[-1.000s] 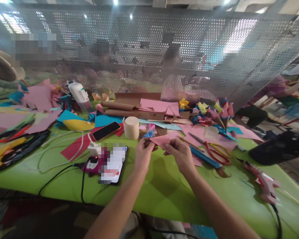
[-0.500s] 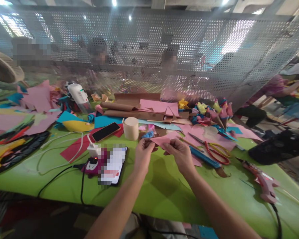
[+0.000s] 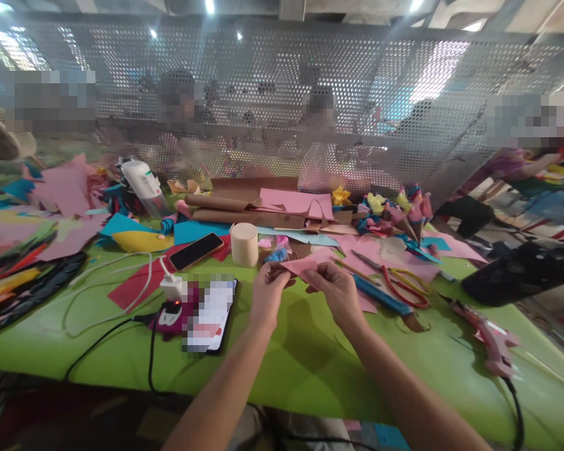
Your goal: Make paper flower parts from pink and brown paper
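A small piece of pink paper (image 3: 305, 265) is held up between my two hands, above the green table (image 3: 305, 376). My left hand (image 3: 269, 289) pinches its left end, thumb on top. At the other end my right hand (image 3: 334, 285) grips the paper between thumb and fingers. The fingertips behind the paper are partly hidden. Just beyond my left hand lies a crinkled blue and pink bundle (image 3: 277, 250), beside a roll of cream tape (image 3: 244, 244). To the right of my right hand are scissors (image 3: 390, 279) with red and yellow handles and a blue rolled strip (image 3: 383, 294).
A pink glue gun (image 3: 491, 344) lies at the right, near a black cylindrical object (image 3: 521, 275). On the left are a lit phone (image 3: 211, 316), a dark phone (image 3: 196, 250), and a purple power strip (image 3: 172, 319) with cables. Paper flowers (image 3: 404, 216) and brown cardboard (image 3: 254, 188) lie behind.
The view has shifted slightly, so the table's things sit a little further left. Both hands keep hold of the pink paper, with hardly any change in their grip.
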Available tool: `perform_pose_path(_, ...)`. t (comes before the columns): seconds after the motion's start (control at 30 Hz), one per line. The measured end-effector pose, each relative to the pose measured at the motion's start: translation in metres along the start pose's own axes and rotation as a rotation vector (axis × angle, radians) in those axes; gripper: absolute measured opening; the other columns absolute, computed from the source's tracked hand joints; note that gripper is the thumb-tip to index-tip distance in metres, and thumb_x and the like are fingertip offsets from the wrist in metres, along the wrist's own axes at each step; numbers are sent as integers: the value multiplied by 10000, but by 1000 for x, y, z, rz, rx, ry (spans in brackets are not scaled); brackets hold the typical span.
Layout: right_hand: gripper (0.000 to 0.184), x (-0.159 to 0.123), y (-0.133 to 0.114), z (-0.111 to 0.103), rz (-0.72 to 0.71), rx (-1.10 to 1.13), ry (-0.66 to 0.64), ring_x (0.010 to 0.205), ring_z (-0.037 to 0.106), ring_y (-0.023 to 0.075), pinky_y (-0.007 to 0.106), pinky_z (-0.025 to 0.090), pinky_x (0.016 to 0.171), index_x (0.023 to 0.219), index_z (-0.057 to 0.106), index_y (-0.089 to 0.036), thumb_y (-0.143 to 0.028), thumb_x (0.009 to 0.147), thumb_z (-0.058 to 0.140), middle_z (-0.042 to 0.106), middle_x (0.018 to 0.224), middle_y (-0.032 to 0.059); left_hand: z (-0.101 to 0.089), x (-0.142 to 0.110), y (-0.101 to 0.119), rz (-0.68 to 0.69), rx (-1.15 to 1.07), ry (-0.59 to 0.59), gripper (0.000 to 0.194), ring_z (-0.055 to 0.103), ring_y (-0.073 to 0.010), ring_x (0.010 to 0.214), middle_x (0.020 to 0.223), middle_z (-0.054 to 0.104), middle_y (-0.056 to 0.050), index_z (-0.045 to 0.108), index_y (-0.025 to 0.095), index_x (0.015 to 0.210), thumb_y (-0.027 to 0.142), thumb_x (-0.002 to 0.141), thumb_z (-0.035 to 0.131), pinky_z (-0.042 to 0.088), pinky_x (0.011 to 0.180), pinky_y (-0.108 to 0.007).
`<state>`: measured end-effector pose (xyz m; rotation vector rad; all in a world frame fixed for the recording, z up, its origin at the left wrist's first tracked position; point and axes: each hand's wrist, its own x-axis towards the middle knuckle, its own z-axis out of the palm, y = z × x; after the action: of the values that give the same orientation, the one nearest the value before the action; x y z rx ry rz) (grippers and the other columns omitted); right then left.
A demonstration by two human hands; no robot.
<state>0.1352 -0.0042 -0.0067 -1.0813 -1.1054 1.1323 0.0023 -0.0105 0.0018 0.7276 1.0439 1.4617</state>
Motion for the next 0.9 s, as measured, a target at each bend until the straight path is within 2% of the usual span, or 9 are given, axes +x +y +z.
perform_pose_path(0.5,365,1,1,2,-4,-2,-17,557,574,134,273,541,500,681,641,-184,-499,624,818,631,626,-4,0,1,-1,70,29,11,314,634,-128,648,717,672,-7,648,157,770,369,611,818,539,698,-279)
perform_pose_path(0.7,449,2,3,3,0,39,23,550,597,136,273,557,494,735,542,-201,-480,577,857,616,627,-28,1,1,0,65,31,18,328,630,-124,636,701,669,0,640,154,761,369,598,826,542,687,-275)
perform_pose_path(0.9,408,3,10,2,-42,56,36,513,535,102,273,565,514,746,528,-203,-503,668,793,545,607,-61,0,2,-1,67,26,15,327,629,-126,631,693,663,2,637,158,769,373,605,822,539,677,-272)
